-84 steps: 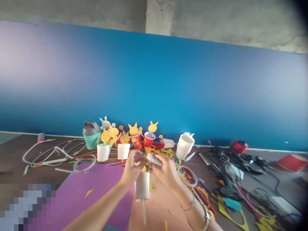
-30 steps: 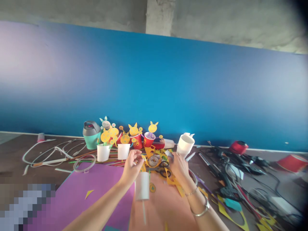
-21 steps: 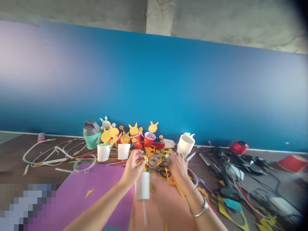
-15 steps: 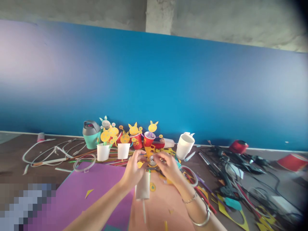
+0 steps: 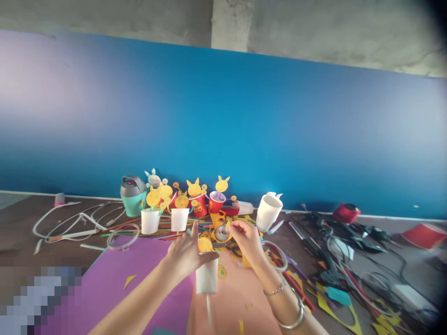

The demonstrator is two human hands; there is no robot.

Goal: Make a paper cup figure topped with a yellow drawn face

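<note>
In front of me a white paper cup (image 5: 206,279) stands with a stick running down from its underside. A round yellow paper face (image 5: 205,244) shows above its rim. Beside the cup my left hand (image 5: 186,251) is open, thumb and forefinger spread wide near the yellow face and the rim. My right hand (image 5: 247,238) pinches a small yellow paper piece (image 5: 228,224) at its fingertips, just above a roll of tape (image 5: 222,233). A round yellow paper disc with a teal mark (image 5: 222,271) lies right of the cup.
Purple (image 5: 139,274) and peach sheets (image 5: 237,293) cover the near table. Finished paper figures in cups (image 5: 179,218) stand behind, beside a teal bucket-shaped container (image 5: 132,200). A white mug (image 5: 268,211) stands right. Cables and a black glue gun (image 5: 328,265) crowd the far right.
My left hand has moved left and opened, uncovering the yellow face above the cup. The two hands have drawn apart, and a small yellow piece now shows in my right fingertips.
</note>
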